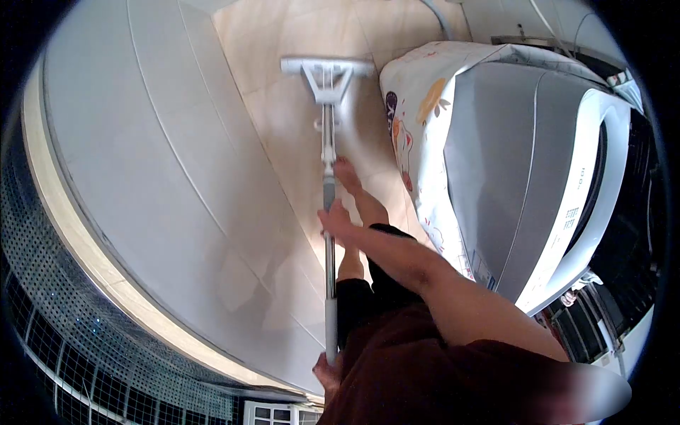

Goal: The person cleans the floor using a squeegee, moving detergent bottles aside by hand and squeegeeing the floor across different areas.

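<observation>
A mop with a grey and silver pole (330,265) runs up the middle of the view, its wide white head (327,67) resting on the tiled floor. My right hand (336,218) is wrapped around the pole near the middle, just below a grey sleeve. Lower down, my left hand (328,374) grips the grey end of the handle close to my body; some of its fingers are hidden. My bare feet (347,176) stand on the floor beside the pole.
To the right stands a grey and white washing machine (496,163), partly draped with a printed cover (418,106). A smooth light grey panelled wall (156,156) rises on the left, with dark mosaic tiles (85,290) beyond its edge. At the top, a grey hose (439,18) lies on the floor.
</observation>
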A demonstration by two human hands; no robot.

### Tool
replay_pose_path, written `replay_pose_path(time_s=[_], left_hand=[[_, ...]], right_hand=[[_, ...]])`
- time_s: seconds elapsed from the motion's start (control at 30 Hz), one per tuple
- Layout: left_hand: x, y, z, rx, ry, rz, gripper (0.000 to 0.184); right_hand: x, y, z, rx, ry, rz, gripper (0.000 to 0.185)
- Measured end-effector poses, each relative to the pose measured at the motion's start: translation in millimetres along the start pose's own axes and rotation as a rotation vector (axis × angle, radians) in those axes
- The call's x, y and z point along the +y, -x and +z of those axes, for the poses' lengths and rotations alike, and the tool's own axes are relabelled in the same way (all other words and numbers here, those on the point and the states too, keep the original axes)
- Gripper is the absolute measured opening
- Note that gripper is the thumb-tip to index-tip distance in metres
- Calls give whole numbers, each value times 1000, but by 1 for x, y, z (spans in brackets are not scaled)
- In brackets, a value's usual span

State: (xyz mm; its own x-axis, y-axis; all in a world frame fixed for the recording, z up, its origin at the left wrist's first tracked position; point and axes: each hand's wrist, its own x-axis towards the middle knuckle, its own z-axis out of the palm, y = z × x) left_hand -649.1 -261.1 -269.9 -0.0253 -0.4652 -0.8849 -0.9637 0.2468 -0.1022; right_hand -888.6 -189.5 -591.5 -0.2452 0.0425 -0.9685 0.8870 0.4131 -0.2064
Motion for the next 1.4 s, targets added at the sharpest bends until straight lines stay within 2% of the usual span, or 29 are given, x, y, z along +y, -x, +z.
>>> replay_pose_path(time_s=[0.07,0.1,0.13,0.2,0.27,0.3,0.37,0.4,0.47,0.5,0.6,0.63,0.7,0.77,0.8,0.9,0.93,1.0,1.07,1.1,1.17,1.23,1.33,1.4], left_hand=[[12,-30,25,-26,-2,48,43],[51,-41,29,-36,43,102,44],[96,-52,31,-40,89,155,45],[144,-70,53,-46,304,256,43],[174,-65,59,-237,462,145,37],[188,-48,53,-252,439,180,37],[154,-37,69,-260,398,170,38],[134,-27,74,-267,351,159,39],[94,-4,78,-234,413,155,42],[68,4,86,-203,367,144,40],[-4,31,118,-175,377,130,38],[-26,40,129,-200,426,124,37],[-61,48,149,-177,417,152,37],[-93,61,168,-157,405,146,37],[-107,67,177,-160,398,158,37],[-169,85,212,-146,445,162,37],[-185,94,218,-124,490,155,39],[-216,114,220,-121,433,151,39],[-262,135,228,-174,339,-19,39],[-284,145,235,-168,294,-24,38],[-377,171,271,-149,211,-92,36],[-440,198,294,-138,195,-167,35],[-457,238,273,-169,335,-185,29],[-415,234,245,-132,287,-109,27]], right_hand=[[7,-66,7,170,89,-275,42],[-16,-90,-4,202,114,-312,40],[-48,-108,-17,216,123,-313,38],[-101,-141,-47,249,145,-302,37],[-140,-136,-75,334,252,-179,40],[-131,-129,-79,333,252,-186,40],[-104,-108,-88,156,167,-103,48],[-80,-100,-83,151,169,-111,48],[-16,-92,-65,234,306,-264,57],[7,-81,-62,231,305,-275,57],[70,-25,-54,143,-9,-330,58],[72,21,-64,105,66,-345,55],[101,46,-66,64,148,-391,52],[156,30,-54,98,257,-235,47],[173,39,-52,84,267,-238,47],[215,90,-62,-155,274,-149,44],[238,112,-64,-114,313,-304,43],[274,160,-71,-67,362,-454,43],[304,218,-74,-17,342,-356,44],[309,239,-77,10,334,-320,45],[308,260,-80,59,317,-264,47],[465,113,-36,-28,-633,17,48],[519,203,0,-84,-209,231,41],[503,196,5,-105,-71,272,40]])
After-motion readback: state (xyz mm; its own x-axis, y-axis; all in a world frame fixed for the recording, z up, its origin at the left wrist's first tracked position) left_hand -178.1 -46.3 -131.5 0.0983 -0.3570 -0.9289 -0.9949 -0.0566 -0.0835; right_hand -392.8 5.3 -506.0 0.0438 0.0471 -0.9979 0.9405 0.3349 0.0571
